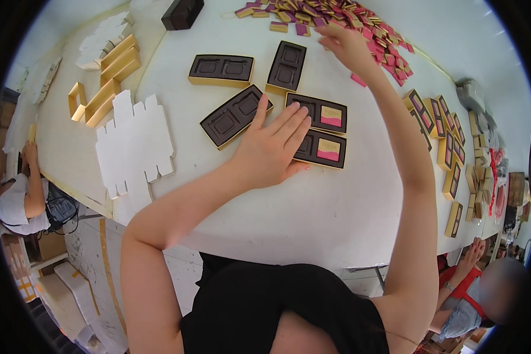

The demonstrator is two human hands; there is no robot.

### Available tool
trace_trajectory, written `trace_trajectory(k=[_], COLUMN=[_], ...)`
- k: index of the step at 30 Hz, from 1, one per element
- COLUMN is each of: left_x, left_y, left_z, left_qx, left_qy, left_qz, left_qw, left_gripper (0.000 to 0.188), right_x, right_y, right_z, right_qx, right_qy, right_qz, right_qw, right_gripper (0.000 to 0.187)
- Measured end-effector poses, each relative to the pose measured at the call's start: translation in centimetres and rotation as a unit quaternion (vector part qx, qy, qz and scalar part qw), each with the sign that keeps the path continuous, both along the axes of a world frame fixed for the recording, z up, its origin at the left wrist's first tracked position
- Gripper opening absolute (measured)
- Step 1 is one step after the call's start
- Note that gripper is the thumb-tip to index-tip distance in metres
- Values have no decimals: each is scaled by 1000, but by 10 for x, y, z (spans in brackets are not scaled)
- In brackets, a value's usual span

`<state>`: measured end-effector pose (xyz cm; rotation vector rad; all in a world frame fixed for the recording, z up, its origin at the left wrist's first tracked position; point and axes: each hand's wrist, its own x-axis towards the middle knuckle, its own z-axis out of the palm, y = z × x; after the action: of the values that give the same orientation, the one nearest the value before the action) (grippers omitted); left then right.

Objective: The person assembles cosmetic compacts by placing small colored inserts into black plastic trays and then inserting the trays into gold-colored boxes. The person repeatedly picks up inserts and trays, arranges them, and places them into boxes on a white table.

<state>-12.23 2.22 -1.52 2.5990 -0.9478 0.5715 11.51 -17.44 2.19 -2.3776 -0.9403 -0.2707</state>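
Note:
My left hand (pixel 271 144) lies with its fingers stretched out over two black-lined gold boxes. The upper box (pixel 317 112) and the lower box (pixel 314 154) each hold a pink and gold square piece in the right compartment; my fingers partly hide their left ends. Beside my thumb is a tilted box with vacant compartments (pixel 224 123). Two more such boxes, one lying crosswise (pixel 221 69) and one lengthwise (pixel 286 66), sit farther back. My right hand (pixel 348 50) hovers by a heap of pink, purple and gold wrapped pieces (pixel 389 47), fingers apart, with nothing visible in them.
White die-cut card blanks (pixel 134 144) lie at left, near gold box sleeves (pixel 103 100). A dark stack of trays (pixel 182 13) stands at the back. Several filled boxes (pixel 448 147) are at right. Other people sit at the left and right edges.

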Motion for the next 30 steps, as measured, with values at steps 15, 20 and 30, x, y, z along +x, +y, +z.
trace_trajectory(k=[15,20,30], left_x=[-2,-7,-13], left_y=[0,1,3], left_z=[1,-5,-5], left_qx=[-8,-22,-9], left_qy=[-24,-79,-123], left_qz=[6,16,47], left_qw=[1000,997,991], left_gripper=[79,76,69], right_x=[-26,-63,-132], right_y=[-8,-31,-10], right_z=[8,28,31], right_qx=[349,180,85], right_qy=[216,219,76], right_qz=[-3,111,127], right_qw=[912,953,985], right_gripper=[17,22,33])
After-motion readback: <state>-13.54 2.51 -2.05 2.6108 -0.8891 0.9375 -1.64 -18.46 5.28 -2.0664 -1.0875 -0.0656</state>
